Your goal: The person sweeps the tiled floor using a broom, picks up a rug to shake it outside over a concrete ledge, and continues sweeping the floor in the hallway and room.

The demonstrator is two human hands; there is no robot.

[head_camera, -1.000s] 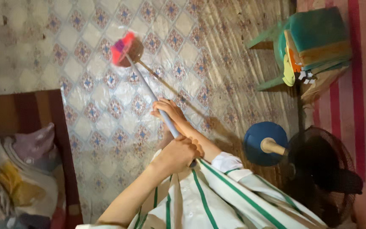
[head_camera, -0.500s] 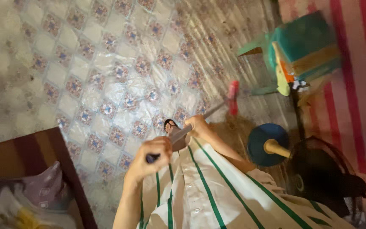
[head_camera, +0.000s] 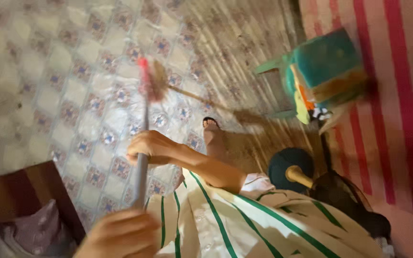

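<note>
A broom with a pink-red head and a grey handle stands over the patterned floor covering. My right hand is closed around the handle at its middle. Low in the view, my left hand grips the handle's near end. The broom head is blurred and lies up and left of my sandalled foot. My green-striped white shirt fills the bottom of the view.
A green plastic stool with stacked things stands at the right on a red-and-pink striped mat. A floor fan with a blue base and dark head lies close by. Brown furniture with cloth is at the bottom left.
The broom head has swung from the right, near the stool, back to the left over the floor covering. My left hand has dropped lower in the view and my foot has stepped forward.
</note>
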